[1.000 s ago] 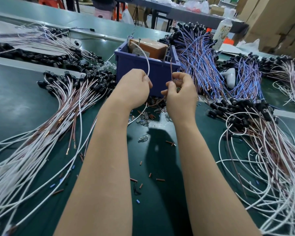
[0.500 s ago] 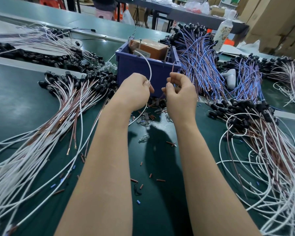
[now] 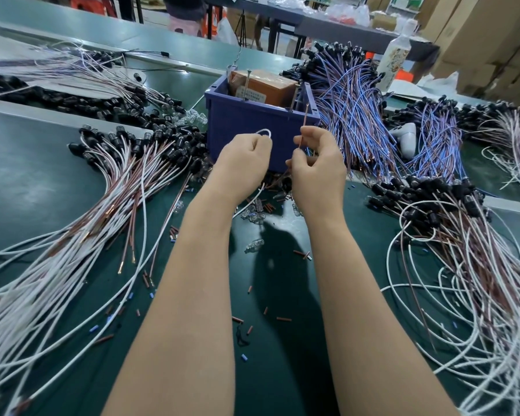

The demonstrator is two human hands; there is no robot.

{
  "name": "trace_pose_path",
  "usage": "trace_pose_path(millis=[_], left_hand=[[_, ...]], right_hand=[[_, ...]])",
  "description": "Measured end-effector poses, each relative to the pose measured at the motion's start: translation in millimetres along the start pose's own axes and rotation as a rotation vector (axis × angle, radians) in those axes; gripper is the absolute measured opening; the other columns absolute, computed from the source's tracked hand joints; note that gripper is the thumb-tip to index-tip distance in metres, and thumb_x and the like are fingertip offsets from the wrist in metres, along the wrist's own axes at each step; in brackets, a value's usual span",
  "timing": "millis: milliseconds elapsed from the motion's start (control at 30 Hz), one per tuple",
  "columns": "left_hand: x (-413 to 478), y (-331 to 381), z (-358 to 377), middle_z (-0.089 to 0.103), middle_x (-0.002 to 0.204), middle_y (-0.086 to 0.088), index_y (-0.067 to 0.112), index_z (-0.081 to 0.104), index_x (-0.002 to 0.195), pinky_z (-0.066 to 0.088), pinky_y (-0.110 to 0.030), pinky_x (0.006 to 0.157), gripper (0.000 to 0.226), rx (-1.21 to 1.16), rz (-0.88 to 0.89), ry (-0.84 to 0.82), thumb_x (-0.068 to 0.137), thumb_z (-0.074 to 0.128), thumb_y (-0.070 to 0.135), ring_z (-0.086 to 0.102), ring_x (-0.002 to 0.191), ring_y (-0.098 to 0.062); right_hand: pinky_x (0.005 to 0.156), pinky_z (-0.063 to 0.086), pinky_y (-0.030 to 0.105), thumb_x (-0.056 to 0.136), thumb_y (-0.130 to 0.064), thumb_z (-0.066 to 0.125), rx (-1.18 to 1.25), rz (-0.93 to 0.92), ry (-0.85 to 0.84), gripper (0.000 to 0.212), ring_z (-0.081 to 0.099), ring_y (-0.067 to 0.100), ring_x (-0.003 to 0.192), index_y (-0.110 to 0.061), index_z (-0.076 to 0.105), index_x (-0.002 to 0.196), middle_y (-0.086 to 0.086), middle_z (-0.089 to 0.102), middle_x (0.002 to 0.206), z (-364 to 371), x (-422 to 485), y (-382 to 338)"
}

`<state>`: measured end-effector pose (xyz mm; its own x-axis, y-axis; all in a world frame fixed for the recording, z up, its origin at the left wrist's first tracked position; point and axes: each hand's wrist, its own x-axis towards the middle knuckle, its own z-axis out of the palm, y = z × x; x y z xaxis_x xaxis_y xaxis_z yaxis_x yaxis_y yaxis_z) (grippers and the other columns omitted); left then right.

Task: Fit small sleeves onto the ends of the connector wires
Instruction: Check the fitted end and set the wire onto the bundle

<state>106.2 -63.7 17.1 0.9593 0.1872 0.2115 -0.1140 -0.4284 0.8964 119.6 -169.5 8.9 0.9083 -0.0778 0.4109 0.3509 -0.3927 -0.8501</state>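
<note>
Brown wire [image 3: 303, 123] stands up out of the right hand [image 3: 318, 168], whose fingers [image 3: 298, 159] pinch it low on its length, its tip just above them, before the blue bin [image 3: 252, 124]. Beside it the left hand [image 3: 242, 165] is curled on a white wire [image 3: 264, 132], which loops over the top of those fingers and trails down below the wrist. Whether a sleeve is already between either set of fingers I cannot tell.

The step looks like lining up one wire end for sleeving. The next move probably needs a sleeve brought to the bare tip and slid on straight while the other hand keeps the wire steady.

Below the fingers, loose sleeves [image 3: 283, 319] lie scattered on the green counter [image 3: 27, 175]. Left of the fingers a white-and-brown bundle [image 3: 102, 211] fans out; to the right is another bundle [image 3: 463, 250]; beyond them, past the bin, lie blue wires [image 3: 351, 109].

A box [image 3: 267, 85] in the bin carries a label too small to read, and the bottle [image 3: 395, 55] shows only a pattern.
</note>
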Motion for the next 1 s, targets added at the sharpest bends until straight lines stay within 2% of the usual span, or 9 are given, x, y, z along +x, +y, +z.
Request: trace_pose_path(millis=[100, 167, 233, 367, 467, 600, 700, 867, 1000], left_hand=[[1, -2, 0, 0.044, 0.054, 0.002, 0.014, 0.044, 0.06, 0.034, -0.032, 0.058, 0.048, 0.077, 0.055, 0.076, 0.102, 0.034, 0.035, 0.04, 0.053, -0.017], [3, -3, -2, 0.05, 0.057, 0.007, 0.017, 0.057, 0.079, 0.044, -0.035, 0.068, 0.034, 0.114, 0.062, 0.109, 0.102, 0.036, 0.03, 0.049, 0.06, -0.018], [3, -3, -3, 0.056, 0.057, 0.007, 0.017, 0.055, 0.099, 0.048, -0.035, 0.074, 0.021, 0.073, 0.044, 0.112, 0.101, 0.035, 0.022, 0.055, 0.061, -0.017], [4, 1, -4, 0.062, 0.074, 0.004, 0.018, 0.048, 0.087, 0.044, -0.027, 0.066, 0.022, 0.048, -0.02, 0.139, 0.099, 0.031, 0.012, 0.056, 0.068, -0.014], [7, 2, -6, 0.06, 0.091, -0.003, 0.012, 0.055, 0.092, 0.041, -0.028, 0.072, 0.023, 0.071, -0.056, 0.187, 0.098, 0.033, 0.013, 0.053, 0.084, -0.02], [5, 2, -2, 0.057, 0.089, -0.003, 0.011, 0.053, 0.098, 0.037, -0.028, 0.074, 0.027, 0.096, -0.022, 0.198, 0.103, 0.031, 0.025, 0.05, 0.083, -0.02], [5, 3, -1, 0.057, 0.095, -0.008, 0.009, 0.041, 0.103, 0.035, -0.029, 0.071, 0.02, 0.045, -0.063, 0.185, 0.103, 0.029, 0.025, 0.049, 0.08, -0.021], [3, 1, 1, 0.054, 0.083, -0.006, 0.01, 0.044, 0.093, 0.04, -0.033, 0.067, 0.021, 0.144, -0.093, -0.054, 0.102, 0.029, 0.022, 0.049, 0.072, -0.021], [-4, 8, -1, 0.053, 0.066, 0.0, 0.014, 0.044, 0.075, 0.032, -0.023, 0.048, 0.028, 0.252, -0.058, -0.357, 0.1, 0.031, 0.014, 0.044, 0.054, -0.011]], right_hand=[[0.076, 0.049, 0.029, 0.091, -0.001, 0.047, 0.009, -0.002, 0.006, 0.03, 0.064, 0.025, 0.086, -0.009, 0.053, 0.119, -0.003, 0.06, 0.099, 0, 1, 0], [0.076, 0.049, 0.031, 0.091, -0.001, 0.047, 0.011, -0.003, 0.01, 0.03, 0.064, 0.025, 0.085, -0.009, 0.053, 0.118, -0.003, 0.06, 0.097, 0, 1, 0], [0.076, 0.049, 0.031, 0.091, -0.001, 0.047, 0.015, -0.003, 0.003, 0.029, 0.064, 0.025, 0.085, -0.009, 0.053, 0.118, -0.003, 0.06, 0.097, 0, 0, 1], [0.075, 0.048, 0.027, 0.091, -0.001, 0.047, 0.014, -0.01, -0.009, 0.029, 0.064, 0.023, 0.086, -0.01, 0.053, 0.118, -0.004, 0.061, 0.098, 0, 1, 1], [0.074, 0.047, 0.026, 0.092, -0.002, 0.047, 0.018, -0.009, -0.012, 0.029, 0.064, 0.022, 0.086, -0.01, 0.053, 0.118, -0.004, 0.061, 0.099, 0, 0, 1], [0.08, 0.052, 0.034, 0.091, -0.001, 0.047, 0.016, -0.006, -0.013, 0.028, 0.063, 0.022, 0.084, -0.011, 0.053, 0.116, -0.004, 0.063, 0.099, 0, -1, 0], [0.082, 0.052, 0.037, 0.091, -0.002, 0.046, 0.018, 0.002, -0.015, 0.028, 0.063, 0.023, 0.084, -0.012, 0.053, 0.117, -0.003, 0.064, 0.099, 0, -1, 0], [0.083, 0.051, 0.035, 0.091, -0.001, 0.046, 0.006, 0.0, -0.018, 0.031, 0.063, 0.022, 0.083, -0.015, 0.058, 0.116, -0.002, 0.064, 0.098, -1, -2, -1], [0.084, 0.052, 0.04, 0.093, -0.012, 0.052, 0.035, 0.055, -0.034, 0.02, 0.063, 0.022, 0.085, -0.008, 0.069, 0.101, 0.004, 0.068, 0.09, -2, 0, -3]])
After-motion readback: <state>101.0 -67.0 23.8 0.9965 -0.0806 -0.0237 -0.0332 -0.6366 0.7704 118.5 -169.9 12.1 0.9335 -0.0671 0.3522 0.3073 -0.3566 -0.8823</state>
